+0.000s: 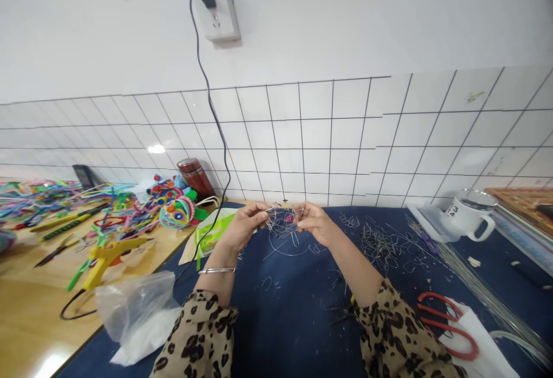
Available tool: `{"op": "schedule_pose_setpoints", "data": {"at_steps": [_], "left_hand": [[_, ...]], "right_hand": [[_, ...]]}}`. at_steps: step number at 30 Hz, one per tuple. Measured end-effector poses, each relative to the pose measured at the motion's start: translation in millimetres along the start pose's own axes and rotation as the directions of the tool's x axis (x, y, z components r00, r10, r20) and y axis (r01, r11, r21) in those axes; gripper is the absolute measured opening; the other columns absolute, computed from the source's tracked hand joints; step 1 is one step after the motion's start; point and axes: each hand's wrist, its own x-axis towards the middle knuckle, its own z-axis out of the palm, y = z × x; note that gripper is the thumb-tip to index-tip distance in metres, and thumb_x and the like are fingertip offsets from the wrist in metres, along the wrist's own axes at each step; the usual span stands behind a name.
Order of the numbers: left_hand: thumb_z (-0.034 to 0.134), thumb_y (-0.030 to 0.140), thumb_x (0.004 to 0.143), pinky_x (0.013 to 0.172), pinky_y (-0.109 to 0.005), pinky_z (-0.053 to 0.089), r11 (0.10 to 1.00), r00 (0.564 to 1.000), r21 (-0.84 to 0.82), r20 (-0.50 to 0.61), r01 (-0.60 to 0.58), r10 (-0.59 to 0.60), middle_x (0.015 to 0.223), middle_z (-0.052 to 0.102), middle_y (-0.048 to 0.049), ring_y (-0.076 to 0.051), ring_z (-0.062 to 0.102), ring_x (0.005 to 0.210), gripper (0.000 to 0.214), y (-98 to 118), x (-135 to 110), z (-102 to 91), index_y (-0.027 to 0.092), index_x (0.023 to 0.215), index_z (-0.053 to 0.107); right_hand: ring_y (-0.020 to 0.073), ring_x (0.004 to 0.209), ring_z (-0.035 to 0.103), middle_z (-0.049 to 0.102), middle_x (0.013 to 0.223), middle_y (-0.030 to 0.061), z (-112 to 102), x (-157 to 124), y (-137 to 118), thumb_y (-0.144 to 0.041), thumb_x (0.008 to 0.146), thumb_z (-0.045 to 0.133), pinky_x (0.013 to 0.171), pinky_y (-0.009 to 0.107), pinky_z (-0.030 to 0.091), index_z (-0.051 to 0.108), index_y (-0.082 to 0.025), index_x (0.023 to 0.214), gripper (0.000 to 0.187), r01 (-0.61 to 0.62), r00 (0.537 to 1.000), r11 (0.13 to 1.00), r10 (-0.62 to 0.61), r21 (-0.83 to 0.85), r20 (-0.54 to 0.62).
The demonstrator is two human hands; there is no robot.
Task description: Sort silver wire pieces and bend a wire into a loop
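Observation:
My left hand (249, 222) and my right hand (314, 223) are raised over the far side of a dark blue cloth (294, 320). Between them is a small bent-wire piece (283, 216) with a bright pink spot near its right side. The fingers of each hand pinch one end of it. Thin loops of loose wire lie on the cloth behind and below, so the piece's exact outline is hard to make out. Beside my right forearm, pliers (341, 312) lie partly hidden.
A wire tangle (380, 245), straight wires (488, 291), red-handled scissors (453, 326) and a white mug (470, 216) are at right. Leftward are a yellow glue gun (106, 260), a plastic bag (140, 309), a colourful stuffed figure (177, 211) and a red thermos (194, 176). A black cord (211, 107) hangs down.

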Motion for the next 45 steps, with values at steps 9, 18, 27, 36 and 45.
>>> {"op": "schedule_pose_setpoints", "data": {"at_steps": [9,18,27,36,45], "left_hand": [[0.073,0.024,0.065,0.058,-0.024,0.042,0.996,0.990,0.081,0.140,0.025,-0.036,0.075,0.059,-0.0020,-0.012,0.054,0.064,0.026,9.8,-4.2,-15.2,0.014,0.085,0.061],[0.072,0.023,0.066,0.069,-0.024,0.042,0.971,0.972,0.234,0.234,-0.056,0.000,0.080,0.056,-0.0005,-0.011,0.052,0.073,0.019,11.7,-2.4,-18.5,0.014,0.079,0.060],[0.069,0.026,0.069,0.079,-0.028,0.043,0.953,0.942,0.303,0.325,-0.019,-0.085,0.096,0.060,-0.0052,-0.016,0.055,0.088,0.023,2.4,2.1,-20.4,0.015,0.087,0.061],[0.070,0.028,0.069,0.095,-0.041,0.038,0.940,0.848,0.334,0.479,0.064,-0.228,0.121,0.053,-0.0105,-0.025,0.047,0.116,0.054,-16.1,2.0,-22.0,0.021,0.119,0.050],[0.079,0.030,0.056,0.105,-0.046,0.026,0.924,0.863,0.366,0.496,-0.111,-0.093,0.145,0.026,-0.0129,-0.032,0.026,0.131,0.100,-19.1,-1.8,22.7,0.023,0.140,0.024]], "right_hand": [[0.0132,0.076,0.054,0.054,0.080,-0.0008,-7.4,-5.8,-19.9,-0.021,0.060,0.074,0.073,0.029,0.046,0.060,-0.019,0.099,0.042,0.050,0.997,0.938,-0.029,-0.342,0.066],[0.0153,0.080,0.056,0.054,0.087,0.0018,-17.4,-8.9,-30.0,-0.030,0.062,0.074,0.074,0.031,0.046,0.059,-0.020,0.106,0.048,0.073,0.996,0.811,-0.030,-0.580,0.084],[0.0118,0.072,0.051,0.053,0.086,0.0013,-10.7,-14.2,-40.3,-0.026,0.067,0.067,0.069,0.027,0.044,0.058,-0.021,0.108,0.042,0.061,0.996,0.645,0.009,-0.762,0.088],[0.0122,0.068,0.051,0.057,0.086,0.0035,-2.7,-19.8,-51.7,-0.022,0.067,0.064,0.059,0.025,0.040,0.057,-0.020,0.109,0.043,0.025,0.973,0.454,0.193,-0.891,0.126],[0.0129,0.069,0.053,0.059,0.086,0.0032,-0.6,-20.1,-53.7,-0.020,0.065,0.064,0.059,0.025,0.041,0.058,-0.020,0.109,0.044,0.015,0.957,0.473,0.248,-0.881,0.150]]}}
